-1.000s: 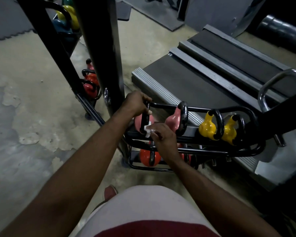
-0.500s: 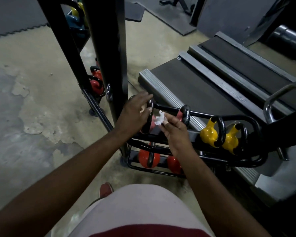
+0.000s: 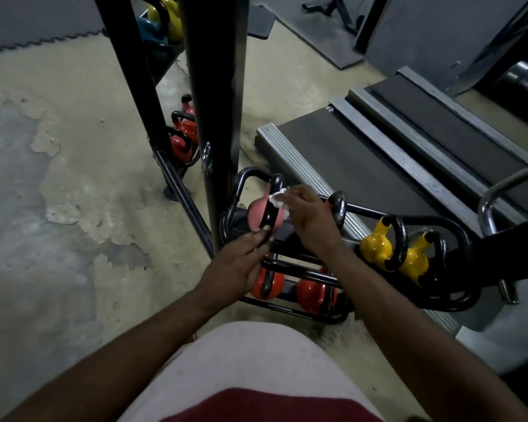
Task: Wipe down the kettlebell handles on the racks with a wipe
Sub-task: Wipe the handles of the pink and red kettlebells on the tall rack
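On the upper tier of the black tubular steel rack (image 3: 366, 211), the right hand (image 3: 310, 219) pinches a crumpled white wipe (image 3: 277, 198) against the black handle (image 3: 271, 208) of the round pink kettlebell (image 3: 256, 213), while the left hand (image 3: 238, 266) rests straight fingers (image 3: 261, 236) on that handle lower down.

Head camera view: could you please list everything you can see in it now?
pink kettlebell: one, pink with black handle, left end of upper shelf
second handle: one, black, beside the right hand
yellow kettlebells: two, yellow, right end of upper shelf
red kettlebells: two, red, lower shelf
rack: one, black, in front of the treadmills
treadmills: apparently two, grey and black, behind the rack
posts: two, black, left of the rack
far kettlebells: several, red, low between the posts
wipe: one, white, on the pink kettlebell's handle
left hand: one, fingers touch that handle lower down
right hand: one, pinches the wipe
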`<state>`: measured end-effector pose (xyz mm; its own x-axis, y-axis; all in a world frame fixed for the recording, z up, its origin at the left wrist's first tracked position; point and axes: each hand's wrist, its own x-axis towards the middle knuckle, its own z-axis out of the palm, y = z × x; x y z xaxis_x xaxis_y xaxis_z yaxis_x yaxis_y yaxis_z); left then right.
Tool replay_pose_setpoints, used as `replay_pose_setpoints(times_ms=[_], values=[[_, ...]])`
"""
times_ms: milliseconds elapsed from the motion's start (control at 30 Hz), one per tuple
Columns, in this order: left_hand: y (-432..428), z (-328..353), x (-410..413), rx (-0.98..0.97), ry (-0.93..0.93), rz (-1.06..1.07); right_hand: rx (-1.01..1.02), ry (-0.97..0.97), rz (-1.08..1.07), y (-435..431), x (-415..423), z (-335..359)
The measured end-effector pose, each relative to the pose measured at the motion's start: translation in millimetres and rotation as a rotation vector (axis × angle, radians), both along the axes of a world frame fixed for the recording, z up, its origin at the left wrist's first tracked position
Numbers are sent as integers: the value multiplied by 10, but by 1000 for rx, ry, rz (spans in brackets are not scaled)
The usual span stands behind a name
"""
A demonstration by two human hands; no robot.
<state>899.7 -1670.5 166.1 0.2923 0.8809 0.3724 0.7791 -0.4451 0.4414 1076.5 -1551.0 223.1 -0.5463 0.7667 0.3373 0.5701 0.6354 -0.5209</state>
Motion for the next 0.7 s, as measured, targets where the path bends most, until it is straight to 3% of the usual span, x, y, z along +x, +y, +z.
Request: replay_pose_setpoints(times_ms=[67,167,267,367,467,533,633,700], values=[[-1,69,17,-21,-5,2,61,-129,40,-37,-24,23],[-21,181,40,-28,-2,4,222,-321,279,-85,-32,84],[-38,151,23,-45,-10,38,105,-311,185,121,-117,192],[-8,147,28,-16,-35,37,-305,67,-124,216,-155,186],[103,241,37,20,-59,56,-1138,677,-300,76,-151,198],[194,270,29,33,-61,69,-1323,900,-364,81,-146,232],[296,268,1,32,0,64,-1208,938,-300,171,-202,353],[328,256,-7,37,36,48,-773,571,-189,190,-191,328]])
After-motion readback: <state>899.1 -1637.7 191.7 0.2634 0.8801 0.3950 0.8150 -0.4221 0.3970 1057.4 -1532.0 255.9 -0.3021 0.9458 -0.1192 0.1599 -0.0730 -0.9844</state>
